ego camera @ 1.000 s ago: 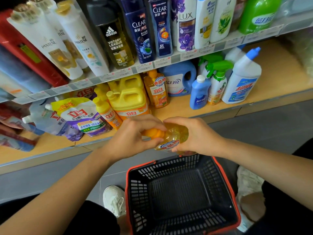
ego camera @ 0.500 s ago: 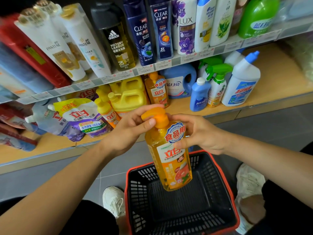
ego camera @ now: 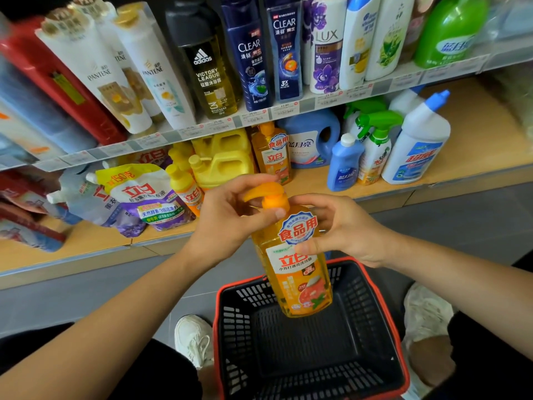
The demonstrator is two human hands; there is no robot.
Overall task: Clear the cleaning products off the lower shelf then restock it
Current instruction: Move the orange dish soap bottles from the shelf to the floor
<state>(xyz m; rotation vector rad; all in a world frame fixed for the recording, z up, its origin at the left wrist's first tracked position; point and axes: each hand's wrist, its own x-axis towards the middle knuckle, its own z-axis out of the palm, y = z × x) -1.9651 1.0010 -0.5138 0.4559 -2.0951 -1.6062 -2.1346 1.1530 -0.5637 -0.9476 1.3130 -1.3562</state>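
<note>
An orange pump bottle of dish soap (ego camera: 297, 269) hangs upright over a black basket with a red rim (ego camera: 377, 287). My left hand (ego camera: 230, 223) pinches the bottle's orange pump neck. My right hand (ego camera: 343, 229) holds the bottle's shoulder, its thumb on the label. The basket holds nothing. The lower wooden shelf (ego camera: 467, 140) carries a second orange pump bottle (ego camera: 272, 154), yellow jugs (ego camera: 222, 163), refill pouches (ego camera: 141, 194), a blue detergent jug (ego camera: 313, 140), a small blue bottle (ego camera: 344, 163), a green spray bottle (ego camera: 375, 145) and a white toilet cleaner (ego camera: 415, 142).
The upper shelf (ego camera: 288, 109) is packed with shampoo and body wash bottles. Grey floor tiles run below the lower shelf. My white shoes (ego camera: 193, 339) stand on either side of the basket.
The orange bottle was turned from lying between my hands to hanging upright. Both hands shifted to its top, and it now sits slightly lower over the basket.
</note>
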